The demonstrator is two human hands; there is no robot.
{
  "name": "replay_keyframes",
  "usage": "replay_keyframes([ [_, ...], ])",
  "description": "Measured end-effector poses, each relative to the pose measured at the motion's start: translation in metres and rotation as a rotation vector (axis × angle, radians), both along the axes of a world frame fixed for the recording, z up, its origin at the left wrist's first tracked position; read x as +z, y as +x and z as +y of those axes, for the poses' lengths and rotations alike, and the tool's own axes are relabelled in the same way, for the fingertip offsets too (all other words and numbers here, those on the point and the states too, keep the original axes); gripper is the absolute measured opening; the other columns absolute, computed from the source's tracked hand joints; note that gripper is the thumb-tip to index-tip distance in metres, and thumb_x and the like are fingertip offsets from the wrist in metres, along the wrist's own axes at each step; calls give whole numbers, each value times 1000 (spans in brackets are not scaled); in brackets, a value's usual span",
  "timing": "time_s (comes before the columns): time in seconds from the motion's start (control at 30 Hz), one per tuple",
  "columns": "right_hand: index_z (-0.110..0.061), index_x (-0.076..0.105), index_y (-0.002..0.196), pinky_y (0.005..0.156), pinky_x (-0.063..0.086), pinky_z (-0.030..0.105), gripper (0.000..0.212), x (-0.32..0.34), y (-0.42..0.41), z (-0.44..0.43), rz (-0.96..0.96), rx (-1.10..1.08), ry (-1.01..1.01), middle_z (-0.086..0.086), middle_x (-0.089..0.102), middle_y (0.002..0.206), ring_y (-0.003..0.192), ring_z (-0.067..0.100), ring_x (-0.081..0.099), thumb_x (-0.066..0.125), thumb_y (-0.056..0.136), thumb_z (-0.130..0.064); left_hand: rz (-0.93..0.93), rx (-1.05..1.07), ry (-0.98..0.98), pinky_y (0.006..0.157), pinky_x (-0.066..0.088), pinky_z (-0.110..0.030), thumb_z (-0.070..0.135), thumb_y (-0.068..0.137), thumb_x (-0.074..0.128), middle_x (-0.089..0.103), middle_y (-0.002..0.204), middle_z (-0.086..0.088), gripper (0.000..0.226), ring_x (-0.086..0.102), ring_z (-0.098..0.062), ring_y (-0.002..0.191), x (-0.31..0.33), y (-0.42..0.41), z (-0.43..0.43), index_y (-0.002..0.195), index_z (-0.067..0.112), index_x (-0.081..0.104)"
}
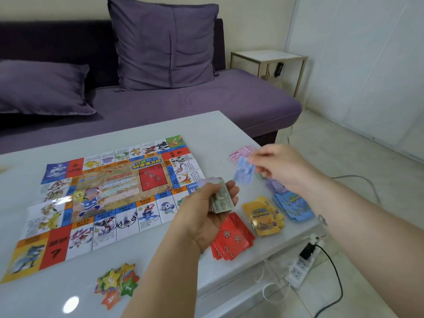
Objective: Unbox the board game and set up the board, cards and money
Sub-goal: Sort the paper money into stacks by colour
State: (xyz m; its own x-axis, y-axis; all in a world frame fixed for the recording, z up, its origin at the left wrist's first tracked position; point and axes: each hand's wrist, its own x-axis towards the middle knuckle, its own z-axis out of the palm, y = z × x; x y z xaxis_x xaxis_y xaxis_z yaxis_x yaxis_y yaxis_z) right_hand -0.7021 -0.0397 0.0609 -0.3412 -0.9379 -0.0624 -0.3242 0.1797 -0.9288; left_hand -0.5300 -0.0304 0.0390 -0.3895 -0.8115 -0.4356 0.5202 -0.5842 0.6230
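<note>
We count one board and three card piles: red pile, yellow pile, blue pile; left hand curls round a money wad, right hand pinches one blue note

A purple sofa runs from ten to one o'clock, with an upright cushion at twelve and a flat cushion at ten. Side table at one; power strip at four.

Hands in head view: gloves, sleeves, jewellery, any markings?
Both bare: no gloves, sleeves, rings or watch visible on the left hand or right hand. A small dark mark shows near the right wrist, too blurred to identify.
</note>
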Motion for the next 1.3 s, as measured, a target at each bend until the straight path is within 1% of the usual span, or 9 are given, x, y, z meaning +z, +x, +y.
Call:
replay_keyframes([
  [0.2,-12,56,74,39,41,12,18,-22,-54,-41,-8,-298,-15,4,57,67,34,-1,52,63,86,0,37,14,47,64,58,-33,-8,92,33,67,94,-22,19,67,-30,82,1,7,-5,97,-3,51],
  [0.3,-20,62,73,70,56,32,17,-35,-56,-69,96,-349,33,5,64,75,61,14,63,63,83,-7,49,13,44,63,58,-32,-10,93,30,67,91,-21,21,66,-29,81,-1,4,-10,93,-2,49],
  [0.37,-10,70,82,85,53,39,13,-42,-55,-84,265,-363,89,12,68,89,86,29,63,57,83,-5,61,-5,26,63,59,-32,-10,94,30,70,87,-19,23,69,-27,76,-4,4,-14,99,-2,51],
  [0.47,-12,58,65,63,43,29,19,-49,-50,-86,459,-353,205,8,57,72,78,35,54,50,81,-5,51,-32,-14,59,60,-30,-9,95,35,73,83,-16,25,72,-23,69,-7,6,-18,109,1,53],
  [0.6,-19,67,103,86,45,33,21,-44,-41,-68,472,-324,123,3,67,107,105,28,60,59,86,-26,-48,-66,-115,62,58,-26,-6,93,44,74,79,-8,23,72,-16,68,-9,9,-22,107,7,56],
  [0.73,-9,71,85,61,41,26,31,-11,0,-28,180,-16,3,1,71,88,72,14,58,63,86,-39,-139,-83,-157,55,56,-21,-3,89,54,73,76,-5,15,70,-11,65,-10,3,-16,98,6,61],
  [0.9,-24,67,70,56,39,15,23,0,25,7,267,372,224,-17,58,54,51,-4,49,71,78,-45,-174,-112,-154,50,54,-21,-1,85,60,69,73,-10,12,66,-12,57,-8,-4,-2,97,1,61],
  [1.1,-6,68,97,46,39,14,16,-13,-17,-14,40,-10,72,1,59,69,53,6,50,70,84,-14,2,-24,55,56,58,-31,8,92,54,70,80,-17,12,69,-23,70,-5,-3,-1,97,-1,59],
  [1.3,-1,61,112,53,41,21,29,-36,-56,-38,124,-179,161,12,65,85,59,11,58,68,84,-6,43,5,105,57,57,-34,2,97,39,66,88,-19,18,64,-27,80,-5,-4,-8,99,-4,56],
])
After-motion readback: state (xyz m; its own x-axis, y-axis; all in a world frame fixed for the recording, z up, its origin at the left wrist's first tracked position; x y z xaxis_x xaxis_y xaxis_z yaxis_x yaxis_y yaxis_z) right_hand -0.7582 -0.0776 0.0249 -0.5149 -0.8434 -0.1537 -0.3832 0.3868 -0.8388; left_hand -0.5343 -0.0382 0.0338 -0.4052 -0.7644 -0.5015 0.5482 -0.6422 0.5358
